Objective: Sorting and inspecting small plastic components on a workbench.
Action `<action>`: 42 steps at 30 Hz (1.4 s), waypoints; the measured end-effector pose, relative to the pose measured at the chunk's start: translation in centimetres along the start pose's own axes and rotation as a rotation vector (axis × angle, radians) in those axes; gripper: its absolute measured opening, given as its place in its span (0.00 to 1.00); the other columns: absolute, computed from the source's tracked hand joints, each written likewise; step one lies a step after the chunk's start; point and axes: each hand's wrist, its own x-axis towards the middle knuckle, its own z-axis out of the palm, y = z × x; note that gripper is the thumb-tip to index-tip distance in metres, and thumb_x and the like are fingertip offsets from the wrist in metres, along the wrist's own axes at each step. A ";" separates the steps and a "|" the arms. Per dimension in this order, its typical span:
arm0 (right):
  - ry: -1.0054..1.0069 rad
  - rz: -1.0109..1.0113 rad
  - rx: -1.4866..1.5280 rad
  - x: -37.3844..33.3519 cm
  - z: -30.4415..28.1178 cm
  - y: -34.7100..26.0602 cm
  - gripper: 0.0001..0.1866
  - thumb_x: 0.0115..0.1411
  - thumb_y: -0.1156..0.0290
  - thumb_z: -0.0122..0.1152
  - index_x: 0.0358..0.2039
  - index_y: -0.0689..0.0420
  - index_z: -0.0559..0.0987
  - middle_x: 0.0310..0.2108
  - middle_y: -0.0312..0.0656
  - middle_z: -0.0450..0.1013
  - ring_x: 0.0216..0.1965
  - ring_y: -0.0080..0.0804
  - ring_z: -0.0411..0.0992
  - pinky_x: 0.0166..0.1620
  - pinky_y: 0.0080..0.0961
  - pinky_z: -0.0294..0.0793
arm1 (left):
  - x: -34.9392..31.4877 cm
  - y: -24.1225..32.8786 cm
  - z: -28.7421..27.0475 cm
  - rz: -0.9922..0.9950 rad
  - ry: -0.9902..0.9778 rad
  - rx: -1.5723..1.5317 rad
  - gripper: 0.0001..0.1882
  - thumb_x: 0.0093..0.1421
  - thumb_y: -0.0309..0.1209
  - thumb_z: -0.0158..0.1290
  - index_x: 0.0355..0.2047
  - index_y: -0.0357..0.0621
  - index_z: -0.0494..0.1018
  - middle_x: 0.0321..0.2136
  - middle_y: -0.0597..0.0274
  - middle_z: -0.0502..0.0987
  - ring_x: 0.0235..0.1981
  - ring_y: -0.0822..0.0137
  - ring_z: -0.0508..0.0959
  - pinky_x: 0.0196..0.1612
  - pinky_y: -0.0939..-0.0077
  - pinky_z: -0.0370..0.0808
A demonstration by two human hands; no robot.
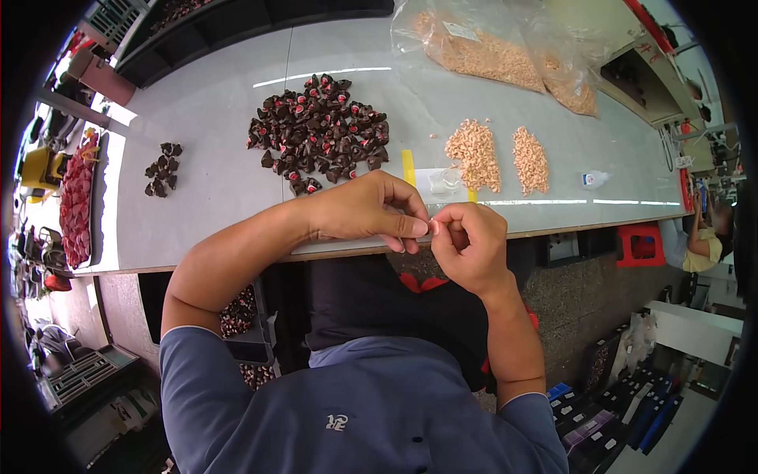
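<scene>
Close together at the table's near edge, my left hand (367, 207) and my right hand (476, 243) meet fingertip to fingertip. Both are closed in a pinch; whatever sits between the fingertips is too small to make out. Just beyond my left hand spreads a large heap of small dark brown pieces (320, 130), several showing pink-red spots. Two piles of small pale beige pieces, a larger pile (474, 154) and a narrower pile (530, 160), lie beyond my right hand. Between the heaps, a small clear container (444, 182) rests on a white patch edged with yellow tape.
A small cluster of dark pieces (163, 169) lies at the left. Clear plastic bags of beige pieces (489, 59) and a black tray (237, 35) occupy the far side. A small white bottle (594, 179) is at right. A red stool (641, 246) stands beyond the table edge.
</scene>
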 end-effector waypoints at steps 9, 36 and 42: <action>0.040 0.002 0.017 -0.3 0.4 0.0 0.07 0.50 0.80 0.67 0.28 0.55 0.78 0.12 0.30 0.64 0.12 0.25 0.62 0.22 0.26 0.60 | -0.1 0.1 0.3 -0.002 0.011 0.050 0.12 0.65 0.33 0.60 0.41 0.34 0.77 0.34 0.59 0.81 0.36 0.70 0.84 0.37 0.79 0.82; -0.160 0.028 0.113 0.2 -1.5 0.2 0.07 0.54 0.85 0.65 0.31 0.61 0.78 0.17 0.34 0.70 0.14 0.19 0.64 0.20 0.19 0.61 | 0.0 0.5 0.3 -0.011 0.002 0.039 0.12 0.65 0.33 0.60 0.40 0.34 0.78 0.35 0.59 0.81 0.35 0.72 0.83 0.37 0.81 0.81; -0.191 -0.103 -0.137 3.2 -3.8 0.3 0.08 0.51 0.85 0.67 0.30 0.59 0.78 0.14 0.34 0.67 0.14 0.24 0.65 0.20 0.22 0.61 | -0.3 0.5 0.2 -0.014 0.015 0.054 0.12 0.65 0.30 0.60 0.44 0.33 0.78 0.35 0.59 0.82 0.36 0.71 0.83 0.38 0.81 0.81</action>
